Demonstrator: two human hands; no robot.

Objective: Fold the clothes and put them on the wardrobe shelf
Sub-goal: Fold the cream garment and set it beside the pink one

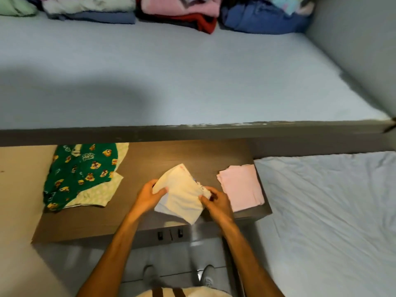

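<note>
A folded cream-yellow cloth (181,192) is lifted just above the brown table (150,159). My left hand (147,197) grips its left edge and my right hand (216,201) pinches its right edge. A folded pink cloth (241,186) lies at the table's right end. A green garment with cartoon chipmunks (82,170) lies spread at the left, over a pale green dotted cloth (96,194). The wardrobe shelf (171,71) stretches above the table, pale blue, with stacks of folded clothes (177,9) along its back.
The shelf's dark front edge (192,130) overhangs the table's far side. A grey side wall (353,50) closes the shelf on the right. A bed with a pale blue sheet (332,211) sits to the right of the table. My shoes (205,275) stand on the tiled floor.
</note>
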